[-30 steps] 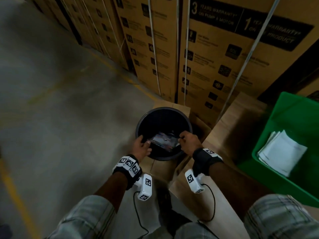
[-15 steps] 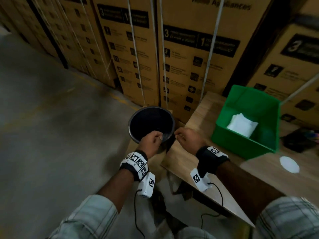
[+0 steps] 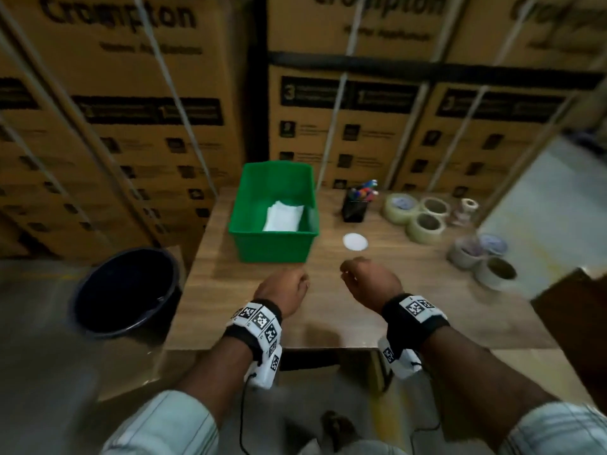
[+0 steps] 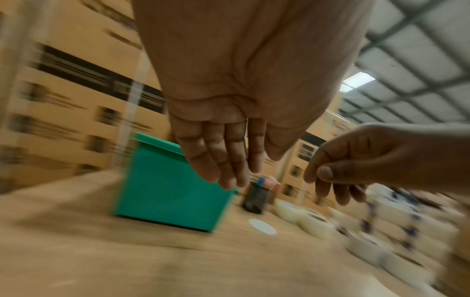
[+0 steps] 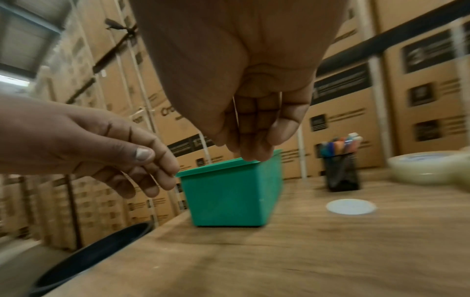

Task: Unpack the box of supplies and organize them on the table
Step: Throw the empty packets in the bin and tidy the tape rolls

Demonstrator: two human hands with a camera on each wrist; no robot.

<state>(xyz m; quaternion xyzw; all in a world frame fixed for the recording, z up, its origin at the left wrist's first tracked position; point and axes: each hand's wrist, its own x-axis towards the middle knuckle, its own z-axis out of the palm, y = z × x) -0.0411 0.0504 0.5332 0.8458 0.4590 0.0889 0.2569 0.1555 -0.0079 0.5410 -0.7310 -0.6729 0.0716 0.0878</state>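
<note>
Green bin [image 3: 274, 247] upright, long axis away from table [image 3: 361, 310] edge

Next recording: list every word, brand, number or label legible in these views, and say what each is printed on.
"Crompton": brand printed large on the stacked brown cardboard cartons behind the wooden table.
"3": large digit in a carton's black band.
"1": digit further along the same band.
Smaller lines under the brand, the band text and the icon captions: too blurred to read.
Black-and-white square markers on the wristbands: patterns, no text.
Green plastic bin, tape rolls: no readable text.

a black bin [image 3: 126, 290] stands beside stacked cartons [image 3: 131, 133].
</note>
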